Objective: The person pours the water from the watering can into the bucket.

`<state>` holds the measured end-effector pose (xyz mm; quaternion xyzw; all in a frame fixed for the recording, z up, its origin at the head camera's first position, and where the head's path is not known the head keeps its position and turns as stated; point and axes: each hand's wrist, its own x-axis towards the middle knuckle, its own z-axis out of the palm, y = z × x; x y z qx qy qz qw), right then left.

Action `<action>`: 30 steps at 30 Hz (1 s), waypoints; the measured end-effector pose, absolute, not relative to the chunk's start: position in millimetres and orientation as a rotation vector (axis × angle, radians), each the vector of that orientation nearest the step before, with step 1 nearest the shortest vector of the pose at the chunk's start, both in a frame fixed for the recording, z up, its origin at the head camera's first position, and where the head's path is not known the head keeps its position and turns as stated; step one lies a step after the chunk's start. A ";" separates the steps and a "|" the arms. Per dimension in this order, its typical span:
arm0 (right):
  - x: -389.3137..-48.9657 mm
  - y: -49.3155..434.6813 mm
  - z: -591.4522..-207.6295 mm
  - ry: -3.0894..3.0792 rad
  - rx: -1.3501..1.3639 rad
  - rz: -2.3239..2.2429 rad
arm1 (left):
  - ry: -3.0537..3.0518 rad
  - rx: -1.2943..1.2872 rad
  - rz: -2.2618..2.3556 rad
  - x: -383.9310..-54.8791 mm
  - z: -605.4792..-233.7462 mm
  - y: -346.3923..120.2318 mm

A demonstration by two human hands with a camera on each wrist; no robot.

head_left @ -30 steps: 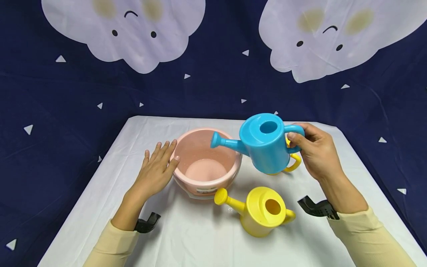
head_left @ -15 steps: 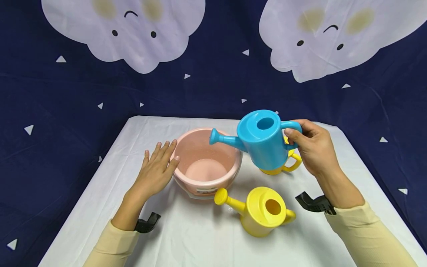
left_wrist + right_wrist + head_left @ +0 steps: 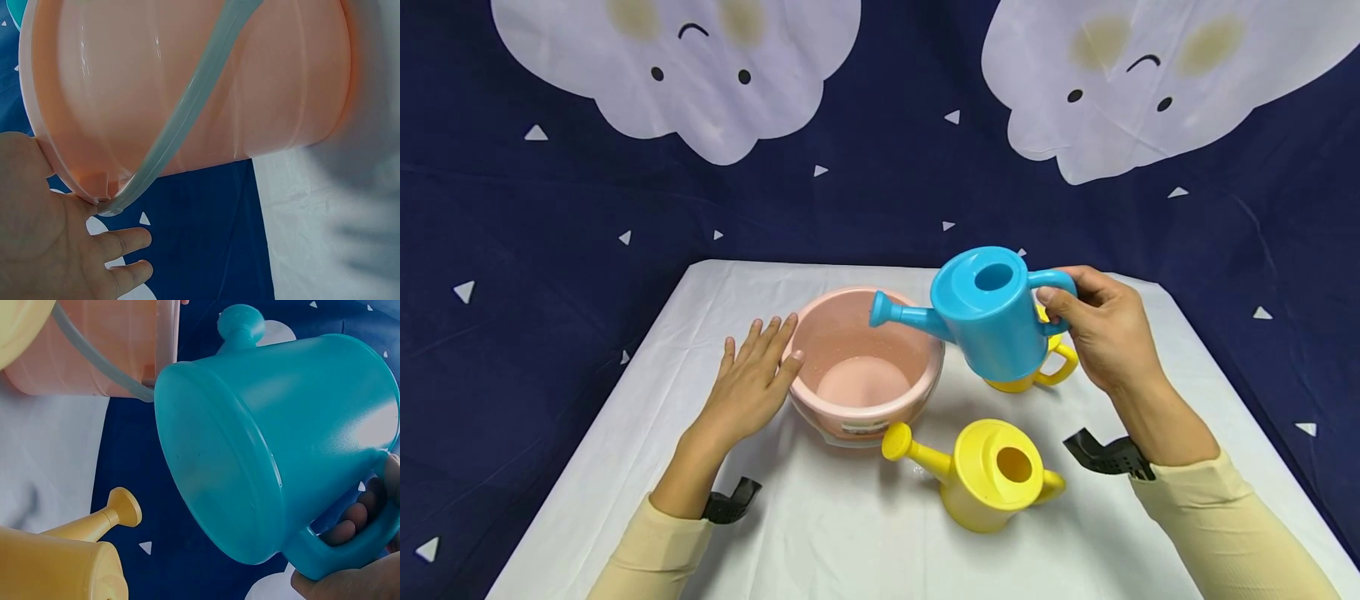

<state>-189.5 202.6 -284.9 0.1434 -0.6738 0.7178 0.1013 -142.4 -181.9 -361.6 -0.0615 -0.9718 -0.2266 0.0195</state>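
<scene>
The right hand (image 3: 1108, 333) grasps the blue can (image 3: 992, 333) by its handle (image 3: 1052, 281), with the fingers curled around it and the thumb pressed on its side. The blue can is held in the air above the table (image 3: 805, 533), to the right of the pink bucket (image 3: 863, 413), and its underside is visible in the right wrist view. Its spout (image 3: 917, 319) points to the left, and in the head view the end of it appears over the mouth of the bucket. The left hand (image 3: 752, 383) has its fingers extended and does not grasp; it rests against the left side of the bucket's rim. A grey bail (image 3: 194, 103) hangs down along the bucket's wall. The front can (image 3: 981, 492), which is yellow, stands upright on the table, and its spout reaches toward the bucket; whether they touch, I cannot tell. The rear can (image 3: 1058, 367), also yellow, is mostly hidden behind the blue one. Behind the table hangs a navy cloth (image 3: 880, 208) with white clouds.
</scene>
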 end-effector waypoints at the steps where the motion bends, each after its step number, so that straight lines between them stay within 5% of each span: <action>1: -189.6 202.5 -284.8 -1.995 0.421 2.115 | -3.016 -0.190 -0.703 -142.4 -361.7 -181.9; 30: -190.7 196.4 -282.0 -2.005 0.340 2.078 | -3.010 -0.185 -0.696 -141.6 -362.2 -181.9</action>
